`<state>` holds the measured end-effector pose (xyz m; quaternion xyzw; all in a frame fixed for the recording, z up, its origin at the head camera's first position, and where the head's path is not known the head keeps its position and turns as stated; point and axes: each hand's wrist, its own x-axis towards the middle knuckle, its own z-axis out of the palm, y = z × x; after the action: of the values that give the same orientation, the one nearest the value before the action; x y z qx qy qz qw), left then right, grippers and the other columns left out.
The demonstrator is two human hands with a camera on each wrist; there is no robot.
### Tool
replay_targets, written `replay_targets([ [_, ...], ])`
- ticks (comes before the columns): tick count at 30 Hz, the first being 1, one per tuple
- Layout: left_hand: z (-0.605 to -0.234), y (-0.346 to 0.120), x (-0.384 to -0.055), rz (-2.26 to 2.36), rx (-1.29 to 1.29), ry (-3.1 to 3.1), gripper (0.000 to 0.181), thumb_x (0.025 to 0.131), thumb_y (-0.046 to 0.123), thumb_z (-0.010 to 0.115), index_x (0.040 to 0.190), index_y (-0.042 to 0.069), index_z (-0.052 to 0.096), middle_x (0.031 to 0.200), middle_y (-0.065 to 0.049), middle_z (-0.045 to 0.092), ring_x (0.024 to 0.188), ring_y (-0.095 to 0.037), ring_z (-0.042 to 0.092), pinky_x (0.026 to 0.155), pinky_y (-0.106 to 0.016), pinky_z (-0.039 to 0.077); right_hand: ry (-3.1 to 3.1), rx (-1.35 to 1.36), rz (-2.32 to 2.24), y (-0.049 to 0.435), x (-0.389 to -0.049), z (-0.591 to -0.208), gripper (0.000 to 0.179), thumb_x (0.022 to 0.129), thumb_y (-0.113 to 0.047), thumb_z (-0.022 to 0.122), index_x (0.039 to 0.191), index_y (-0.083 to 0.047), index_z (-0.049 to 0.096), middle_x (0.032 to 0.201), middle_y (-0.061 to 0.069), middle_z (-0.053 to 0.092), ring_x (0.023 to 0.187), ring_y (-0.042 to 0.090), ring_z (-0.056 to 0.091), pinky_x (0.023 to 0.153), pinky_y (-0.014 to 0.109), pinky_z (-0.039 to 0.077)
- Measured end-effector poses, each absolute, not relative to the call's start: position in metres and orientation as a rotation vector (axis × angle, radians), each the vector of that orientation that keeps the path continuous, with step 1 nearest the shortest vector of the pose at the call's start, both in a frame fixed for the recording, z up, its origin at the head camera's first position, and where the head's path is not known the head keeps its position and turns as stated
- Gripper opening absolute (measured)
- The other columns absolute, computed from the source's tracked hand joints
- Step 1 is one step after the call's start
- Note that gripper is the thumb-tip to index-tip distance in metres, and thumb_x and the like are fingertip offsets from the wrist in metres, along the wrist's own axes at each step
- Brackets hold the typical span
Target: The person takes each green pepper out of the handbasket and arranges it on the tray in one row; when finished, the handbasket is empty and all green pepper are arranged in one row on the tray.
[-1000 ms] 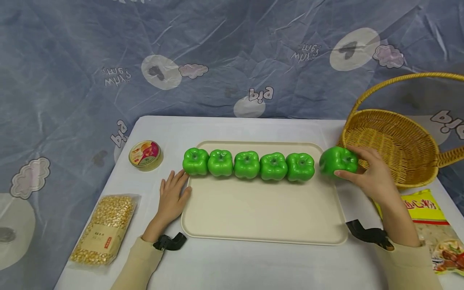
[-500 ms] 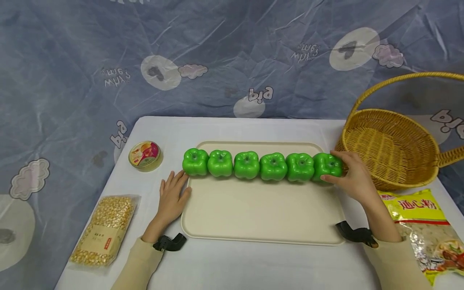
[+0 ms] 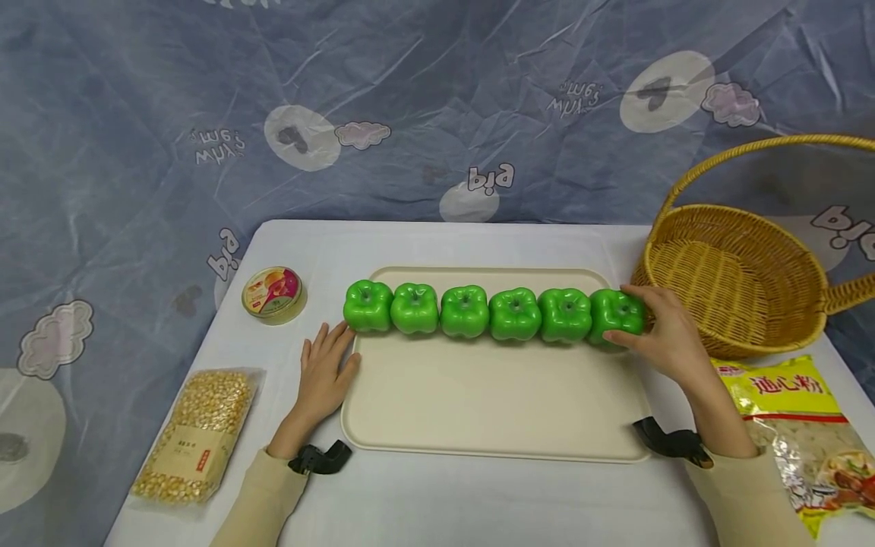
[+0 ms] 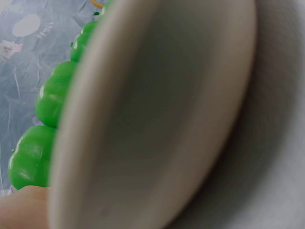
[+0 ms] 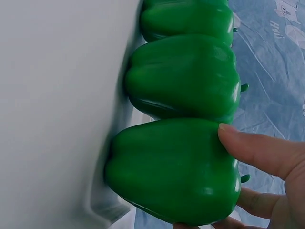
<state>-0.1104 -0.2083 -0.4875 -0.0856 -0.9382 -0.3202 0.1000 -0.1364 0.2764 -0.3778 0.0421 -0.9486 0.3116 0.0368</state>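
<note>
Several glossy green bell peppers (image 3: 465,311) stand in a row, stems up, along the far side of a cream tray (image 3: 492,403). My right hand (image 3: 666,330) holds the rightmost bell pepper (image 3: 615,315) by its side, thumb in front and fingers behind. In the right wrist view that bell pepper (image 5: 171,167) sits on the tray against its neighbour (image 5: 186,78), thumb pressed near the stem end. With fingers spread, my left hand (image 3: 324,376) rests by the tray's left edge, fingertips right at the leftmost bell pepper (image 3: 368,306).
A wicker basket (image 3: 738,349) with a tall handle stands at the right, close behind my right hand. In front of it lies a yellow-topped food packet (image 3: 793,410). To the left are a round tin (image 3: 273,295) and a bag of yellow kernels (image 3: 198,433).
My right hand has brought a bell pepper leftward from beside the basket to the right end of the row and stays on it. The left hand has kept still.
</note>
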Motion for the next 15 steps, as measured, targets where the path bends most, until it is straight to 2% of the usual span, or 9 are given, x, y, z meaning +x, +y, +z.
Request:
replay_targets([
  [15,-0.487,-0.2098,-0.1089,-0.961,-0.242,-2.798,0.047,0.097,0.021,0.054,0.141,0.006,0.05,0.152,-0.019,0.04,0.146,-0.047,0.019,0.113,-0.069,0.003,-2.92,0.204,0.936,0.2825,-0.1339,-0.3733,0.084,0.076,-0.019,0.084,0.143,0.006,0.041,0.134,0.038,0.041,0.117,0.052,0.04,0.087,0.061,0.034],
])
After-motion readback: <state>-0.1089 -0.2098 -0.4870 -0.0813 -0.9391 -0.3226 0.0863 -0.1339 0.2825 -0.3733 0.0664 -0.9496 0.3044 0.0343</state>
